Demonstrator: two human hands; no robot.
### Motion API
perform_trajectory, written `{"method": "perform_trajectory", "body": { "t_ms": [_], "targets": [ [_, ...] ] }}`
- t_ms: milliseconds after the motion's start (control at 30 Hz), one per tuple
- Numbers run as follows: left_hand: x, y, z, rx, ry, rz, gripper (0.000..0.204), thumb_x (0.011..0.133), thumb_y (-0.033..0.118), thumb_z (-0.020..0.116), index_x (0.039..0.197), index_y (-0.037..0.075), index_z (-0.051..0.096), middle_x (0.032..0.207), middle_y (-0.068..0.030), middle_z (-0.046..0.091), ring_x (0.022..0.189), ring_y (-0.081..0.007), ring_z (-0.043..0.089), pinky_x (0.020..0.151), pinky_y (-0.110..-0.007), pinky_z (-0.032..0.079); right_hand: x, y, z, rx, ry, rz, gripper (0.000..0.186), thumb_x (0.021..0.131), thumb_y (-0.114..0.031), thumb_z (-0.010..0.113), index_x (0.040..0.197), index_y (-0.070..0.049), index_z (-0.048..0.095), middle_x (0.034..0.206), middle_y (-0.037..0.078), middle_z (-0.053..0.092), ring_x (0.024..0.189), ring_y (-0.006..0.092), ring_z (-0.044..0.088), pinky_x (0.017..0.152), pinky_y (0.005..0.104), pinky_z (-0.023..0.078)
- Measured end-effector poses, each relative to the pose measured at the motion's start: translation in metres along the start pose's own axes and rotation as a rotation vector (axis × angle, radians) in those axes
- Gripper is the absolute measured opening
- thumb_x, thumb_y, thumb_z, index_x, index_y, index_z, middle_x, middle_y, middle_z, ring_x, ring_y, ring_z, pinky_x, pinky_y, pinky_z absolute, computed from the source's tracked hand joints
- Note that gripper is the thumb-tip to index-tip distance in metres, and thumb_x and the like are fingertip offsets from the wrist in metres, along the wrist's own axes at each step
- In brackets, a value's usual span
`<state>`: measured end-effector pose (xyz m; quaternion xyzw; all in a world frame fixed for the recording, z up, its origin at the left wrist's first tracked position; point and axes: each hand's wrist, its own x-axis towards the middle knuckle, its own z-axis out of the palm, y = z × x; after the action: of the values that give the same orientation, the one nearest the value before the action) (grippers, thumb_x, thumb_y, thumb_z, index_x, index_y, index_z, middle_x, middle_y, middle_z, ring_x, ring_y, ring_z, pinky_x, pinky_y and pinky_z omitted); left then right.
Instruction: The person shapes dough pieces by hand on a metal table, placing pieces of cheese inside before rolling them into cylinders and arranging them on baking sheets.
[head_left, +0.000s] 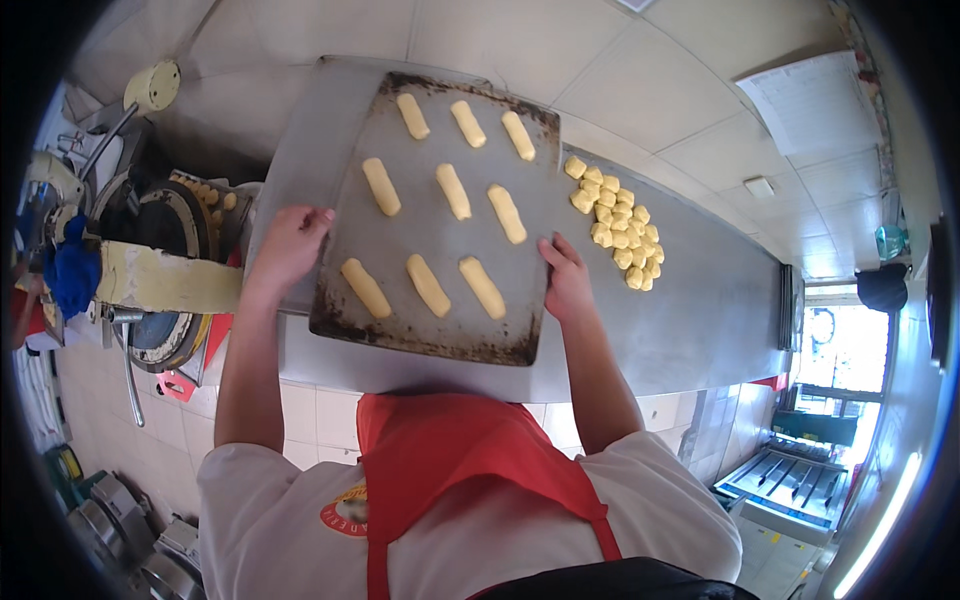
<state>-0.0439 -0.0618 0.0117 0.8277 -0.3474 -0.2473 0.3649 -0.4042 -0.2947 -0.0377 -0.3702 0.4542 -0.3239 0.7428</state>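
Observation:
A worn, dark-edged baking tray [435,310] is held tilted slightly over the steel worktop [680,320], with several pale dough sticks [452,190] laid in rows on it. My left hand [293,245] grips the tray's left edge, fingertips curled at the rim. On the opposite edge, my right hand [563,270] holds the tray, thumb and fingers at the rim. Several lumps of yellow dough [616,222] lie grouped on the worktop to the right of the tray.
Cream-coloured machinery [170,273] with round dark plates and a blue cloth [72,262] stands at left. Part of another person's arm [27,295] shows at the far left rim. A tiled wall [630,70] backs the worktop; a steel appliance [780,485] stands at lower right.

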Motion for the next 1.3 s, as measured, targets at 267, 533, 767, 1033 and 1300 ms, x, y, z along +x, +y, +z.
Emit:
{"method": "perform_trajectory", "body": {
  "t_ms": [267, 533, 767, 1033, 1300],
  "targets": [
    [-0.047, 0.106, 0.132, -0.592, -0.012, 0.267, 0.031, 0.1, 0.015, 0.08, 0.129, 0.003, 0.074, 0.097, -0.0018, 0.069, 0.081, -0.0092, 0.061, 0.076, -0.025, 0.052, -0.073, -0.014, -0.282, 0.221, 0.274, -0.297, 0.052, 0.103, -0.026, 0.075, 0.145, 0.0, 0.058, 0.131, 0.01, 0.07, 0.125, 0.0218, 0.064, 0.114, 0.0405, 0.049],
    [-0.082, 0.162, 0.329, -0.275, -0.139, 0.158, 0.021, 0.093, 0.02, 0.087, 0.105, 0.005, 0.08, 0.068, 0.0045, 0.059, 0.061, -0.0057, 0.049, 0.058, -0.029, 0.045, -0.148, -0.059, -0.589, 0.321, 0.573, -0.476, 0.053, 0.112, -0.028, 0.06, 0.157, -0.003, 0.048, 0.15, 0.016, 0.061, 0.135, 0.0333, 0.061, 0.117, 0.0498, 0.05],
    [-0.057, 0.275, 0.532, 0.21, -0.408, 0.632, 0.035, 0.093, 0.013, 0.08, 0.127, 0.007, 0.072, 0.124, -0.0101, 0.066, 0.107, -0.0358, 0.069, 0.089, -0.043, 0.059, -0.101, -0.074, -0.764, 0.289, 0.834, -0.361, 0.054, 0.114, -0.029, 0.057, 0.159, -0.001, 0.046, 0.153, 0.017, 0.058, 0.138, 0.0311, 0.059, 0.117, 0.0462, 0.048],
    [-0.023, 0.299, 0.611, 0.4, -0.4, 0.555, 0.04, 0.084, 0.006, 0.078, 0.122, 0.01, 0.067, 0.13, -0.011, 0.058, 0.112, -0.0358, 0.066, 0.092, -0.045, 0.058, -0.073, -0.138, -0.735, -0.699, 1.043, -0.343, 0.048, 0.109, -0.025, 0.066, 0.151, -0.002, 0.061, 0.141, 0.014, 0.07, 0.127, 0.0256, 0.067, 0.108, 0.0359, 0.051],
    [-0.095, 0.303, 0.541, 0.156, -0.341, 0.475, 0.037, 0.078, 0.002, 0.08, 0.11, 0.007, 0.063, 0.117, -0.0148, 0.06, 0.105, -0.0356, 0.065, 0.085, -0.044, 0.057, -0.047, -0.054, -0.4, -0.207, -0.035, -0.031, 0.053, 0.105, -0.019, 0.07, 0.153, -0.002, 0.057, 0.131, 0.016, 0.072, 0.118, 0.0217, 0.069, 0.1, 0.037, 0.058]
  ]
}}
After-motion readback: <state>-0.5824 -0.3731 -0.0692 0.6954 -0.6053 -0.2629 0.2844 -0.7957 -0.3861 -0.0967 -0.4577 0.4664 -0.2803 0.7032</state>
